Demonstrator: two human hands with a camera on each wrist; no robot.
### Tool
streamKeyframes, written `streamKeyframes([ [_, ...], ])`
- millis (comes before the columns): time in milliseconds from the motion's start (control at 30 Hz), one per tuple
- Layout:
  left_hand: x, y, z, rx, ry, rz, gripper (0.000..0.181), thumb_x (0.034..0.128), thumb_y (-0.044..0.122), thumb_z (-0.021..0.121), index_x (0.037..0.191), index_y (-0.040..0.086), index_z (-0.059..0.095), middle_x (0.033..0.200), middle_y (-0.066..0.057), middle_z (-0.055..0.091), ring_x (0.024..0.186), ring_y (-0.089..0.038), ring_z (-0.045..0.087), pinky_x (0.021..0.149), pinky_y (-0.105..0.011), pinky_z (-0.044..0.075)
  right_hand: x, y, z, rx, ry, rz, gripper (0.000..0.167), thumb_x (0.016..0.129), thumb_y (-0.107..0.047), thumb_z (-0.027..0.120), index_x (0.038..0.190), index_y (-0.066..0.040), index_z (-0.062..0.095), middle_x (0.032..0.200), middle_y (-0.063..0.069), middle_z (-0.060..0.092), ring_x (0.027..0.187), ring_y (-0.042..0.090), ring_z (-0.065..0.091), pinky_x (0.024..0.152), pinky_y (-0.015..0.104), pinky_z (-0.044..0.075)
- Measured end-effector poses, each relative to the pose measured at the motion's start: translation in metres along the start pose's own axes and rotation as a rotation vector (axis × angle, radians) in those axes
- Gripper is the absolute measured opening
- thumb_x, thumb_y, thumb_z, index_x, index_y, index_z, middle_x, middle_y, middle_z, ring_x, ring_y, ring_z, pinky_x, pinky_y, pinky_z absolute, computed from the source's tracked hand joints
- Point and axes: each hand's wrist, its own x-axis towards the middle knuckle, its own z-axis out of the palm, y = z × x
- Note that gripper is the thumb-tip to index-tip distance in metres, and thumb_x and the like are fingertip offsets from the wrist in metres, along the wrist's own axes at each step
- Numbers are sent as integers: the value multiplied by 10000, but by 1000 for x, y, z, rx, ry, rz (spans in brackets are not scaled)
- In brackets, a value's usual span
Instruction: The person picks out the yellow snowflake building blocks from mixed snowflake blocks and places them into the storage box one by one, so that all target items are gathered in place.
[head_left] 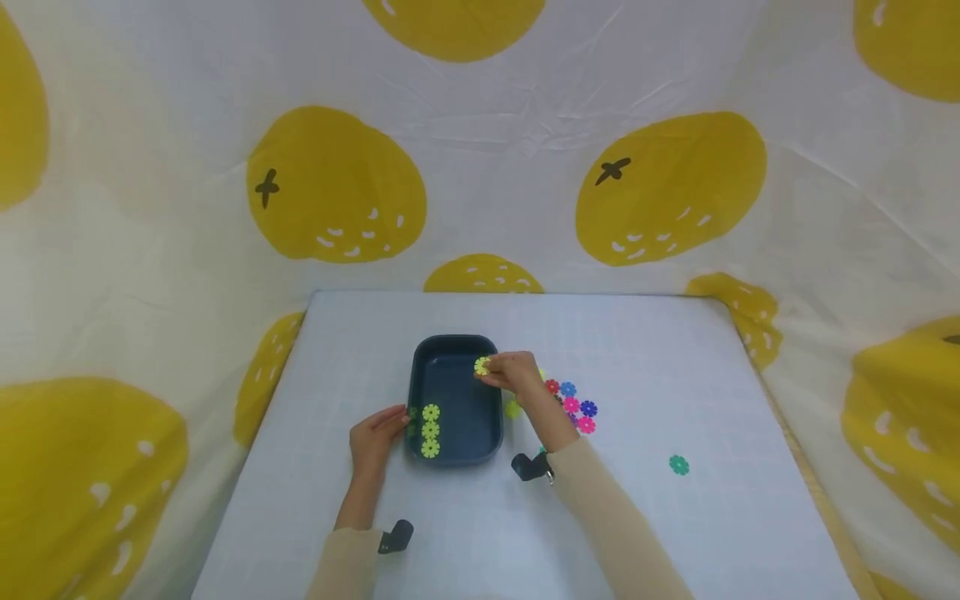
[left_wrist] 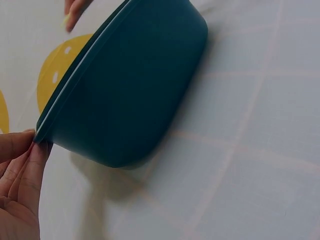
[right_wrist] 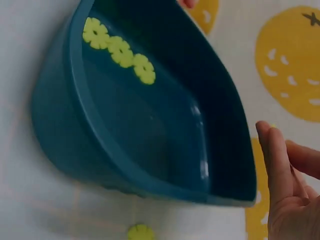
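Observation:
A dark teal plastic basin [head_left: 465, 457] stands on the table, and three yellow-green snowflake discs [head_left: 431, 429] lie in a row on its floor along the left side. My left hand [head_left: 372, 442] pinches the basin's left rim between thumb and fingers, as the left wrist view also shows. Over the basin's right rear part, my right hand [head_left: 513, 372] pinches another yellow-green snowflake disc [head_left: 481, 366] at its fingertips. In the right wrist view, that disc is almost wholly hidden behind the fingers [right_wrist: 280, 165].
Right of the basin lies a loose cluster of pink, red, blue and purple snowflake discs [head_left: 572, 405], partly hidden by my right arm. Yellow-green discs [head_left: 513, 409] lie beside the basin. A lone green disc [head_left: 678, 465] sits farther right. Lemon-patterned cloth [head_left: 510, 200] hangs behind the table.

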Motion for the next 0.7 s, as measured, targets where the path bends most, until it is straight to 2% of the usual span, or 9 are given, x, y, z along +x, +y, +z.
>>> streamKeyframes([
  [200,-1,-4,4,-2,-17,2,318,846,23,741,1157,-20,692,1201,-194,697,998,-140,716,820,-177,579,22,26,40,-33,-52,5,237,869,31,678,1087,124,675,1019,257,728,738,216,756,732,330,627],
  [300,-2,-4,6,0,-26,9,314,848,18,739,1155,-30,690,1188,-202,700,997,-151,720,818,-186,583,29,40,55,-79,-46,-14,227,865,36,689,1073,126,684,1024,256,727,737,210,755,713,318,630],
  [533,-2,-2,5,36,-18,27,302,851,35,739,1145,-24,695,1176,-203,704,1025,-202,716,813,-186,585,37,61,83,-230,62,-55,169,796,61,750,960,89,723,941,212,747,715,206,745,611,255,618],
  [600,-2,-1,4,51,-14,23,302,850,40,741,1144,-14,697,1181,-195,704,1045,-221,710,816,-179,581,38,64,88,-294,109,-80,136,774,61,762,906,62,732,882,182,751,685,197,736,590,247,612],
  [700,-4,0,2,73,-16,25,302,853,48,741,1146,-6,697,1182,-189,705,1068,-239,703,826,-173,575,38,68,93,-448,182,-139,53,768,21,762,813,10,736,782,123,743,619,166,694,542,233,587],
])
